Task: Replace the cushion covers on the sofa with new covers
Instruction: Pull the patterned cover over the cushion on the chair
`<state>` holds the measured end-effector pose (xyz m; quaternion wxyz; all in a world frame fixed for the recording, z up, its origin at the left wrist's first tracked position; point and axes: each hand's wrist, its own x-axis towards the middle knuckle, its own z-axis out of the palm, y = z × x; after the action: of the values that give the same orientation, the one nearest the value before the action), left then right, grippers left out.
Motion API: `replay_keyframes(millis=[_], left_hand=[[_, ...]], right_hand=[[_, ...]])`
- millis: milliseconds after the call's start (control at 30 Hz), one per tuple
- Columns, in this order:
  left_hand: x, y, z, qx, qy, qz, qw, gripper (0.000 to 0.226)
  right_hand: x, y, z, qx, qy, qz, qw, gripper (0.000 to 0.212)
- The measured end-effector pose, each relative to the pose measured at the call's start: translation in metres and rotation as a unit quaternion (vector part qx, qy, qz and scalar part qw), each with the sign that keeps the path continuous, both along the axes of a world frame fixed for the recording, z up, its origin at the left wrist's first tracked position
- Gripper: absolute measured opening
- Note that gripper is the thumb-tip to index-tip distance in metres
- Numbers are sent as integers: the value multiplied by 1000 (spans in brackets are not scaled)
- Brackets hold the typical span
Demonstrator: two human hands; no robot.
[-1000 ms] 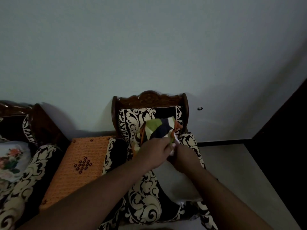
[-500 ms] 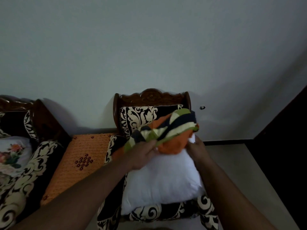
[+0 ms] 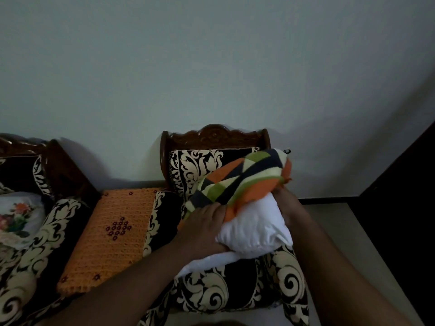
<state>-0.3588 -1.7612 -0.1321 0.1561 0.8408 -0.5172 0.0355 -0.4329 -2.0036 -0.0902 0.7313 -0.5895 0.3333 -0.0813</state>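
**Head view: cover half off the white cushion**

Head view, centre-right of the frame: the white cushion insert (image 3: 254, 228) lies on the seat of the patterned armchair (image 3: 235, 290), with the striped orange, green and navy cover (image 3: 240, 180) bunched over its far end, up against the chair's backrest. Most of the insert is bare; only the top part sits inside the cover. I judge this the stripping or the fitting of a cover, and I cannot tell which from here. Either way this cushion is about midway.

My left hand (image 3: 202, 228) presses on the insert's near left side, fingers curled and clenched on the cover's edge where it meets the white fabric. My right hand (image 3: 286, 203) is tucked behind the insert's right side, just under the cover's hem; its fingers are mostly hidden, so I cannot tell how tightly they close.

At the left edge, a floral cushion (image 3: 16, 217) rests on the sofa (image 3: 35, 255), beside an orange mat-topped side table (image 3: 108, 236) between the two seats.
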Motion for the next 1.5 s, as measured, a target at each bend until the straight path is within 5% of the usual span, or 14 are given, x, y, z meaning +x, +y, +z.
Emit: replay_keyframes(millis=[100, 267, 333, 567, 633, 700, 800, 900, 1000, 1233, 1400, 1500], left_hand=[[8, -11, 4, -68, 113, 40, 990, 53], [31, -30, 7, -224, 281, 215, 908, 73], [35, -39, 9, -236, 313, 236, 889, 72], [13, -50, 9, -134, 330, 170, 919, 78], [7, -53, 14, -108, 311, 148, 933, 73], [3, -56, 23, -107, 284, 133, 944, 75], [11, -56, 36, -104, 305, 115, 940, 88], [24, -53, 51, -115, 349, 97, 925, 88], [37, -54, 60, -124, 332, 117, 928, 73], [99, -28, 76, -143, 227, 308, 913, 33], [112, -41, 98, -74, 213, 337, 914, 32], [98, -55, 124, -92, 220, 243, 940, 34]], right_hand=[[-2, 19, 23, 67, -59, 48, 995, 36], [-18, 56, -9, -69, -42, 106, 991, 98], [-25, 85, -37, -127, -36, 128, 983, 100], [-18, 93, -76, -210, 8, 137, 968, 148], [-12, 87, -72, -252, -5, 167, 953, 143], [-5, 82, -65, -256, -24, 175, 950, 114], [-2, 75, -58, -274, -60, 103, 954, 88], [-12, 79, -48, -174, -63, 30, 982, 89], [-16, 80, -57, -99, -86, -12, 991, 65], [-28, 81, -56, -10, -119, -69, 990, 64], [-36, 86, -60, -32, -133, 2, 991, 58], [-34, 99, -52, -46, -140, 50, 988, 49]])
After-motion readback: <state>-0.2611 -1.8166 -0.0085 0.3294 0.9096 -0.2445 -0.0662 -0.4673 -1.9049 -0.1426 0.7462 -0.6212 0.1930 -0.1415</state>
